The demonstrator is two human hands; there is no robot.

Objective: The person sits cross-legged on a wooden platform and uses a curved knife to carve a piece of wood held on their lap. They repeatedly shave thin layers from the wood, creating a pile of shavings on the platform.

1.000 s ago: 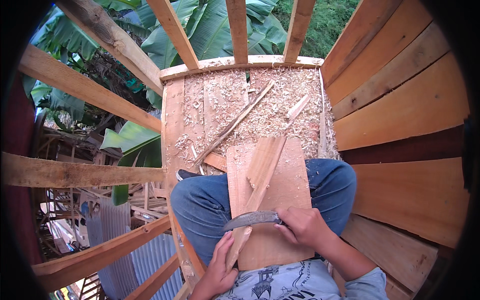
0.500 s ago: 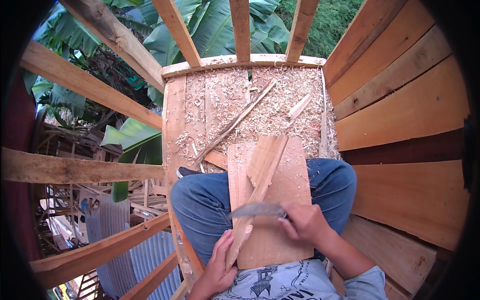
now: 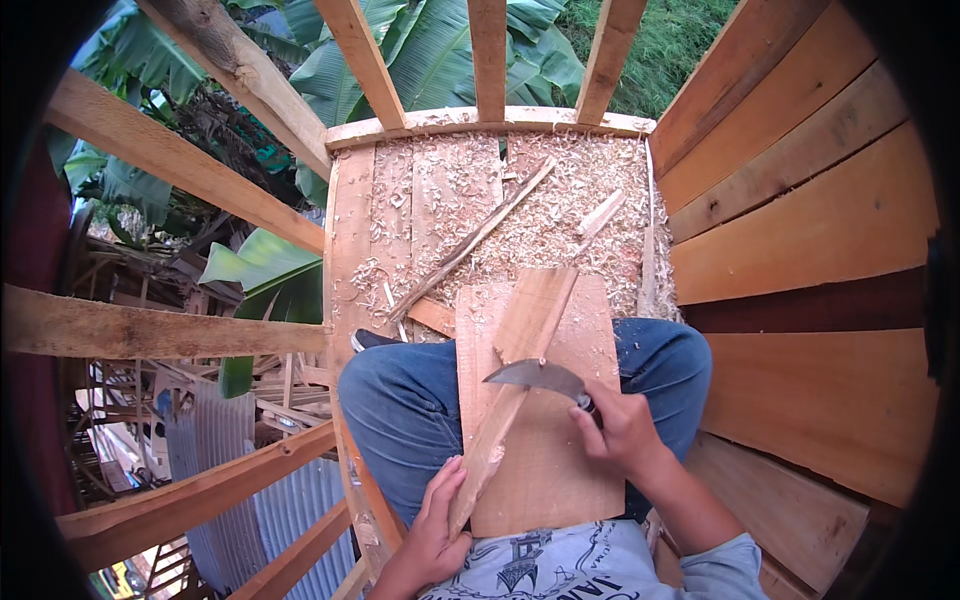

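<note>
I sit with a flat wooden board (image 3: 560,460) across my lap, over blue jeans. A long narrow wood strip (image 3: 512,375) lies slanted on the board. My left hand (image 3: 432,520) grips the strip's near end by my belly. My right hand (image 3: 622,432) holds the handle of a curved dark knife (image 3: 535,374), and its blade lies across the strip about halfway up.
Wood shavings (image 3: 520,220) cover the plank platform ahead, with a thin stick (image 3: 470,240) and offcuts on it. Plank wall (image 3: 800,250) stands at my right. Open timber framing (image 3: 170,330) at left overlooks banana leaves and corrugated metal sheets (image 3: 290,510) far below.
The knife has travelled up the strip, away from my body, from near my belly to the strip's middle. My left hand keeps its hold on the near end.
</note>
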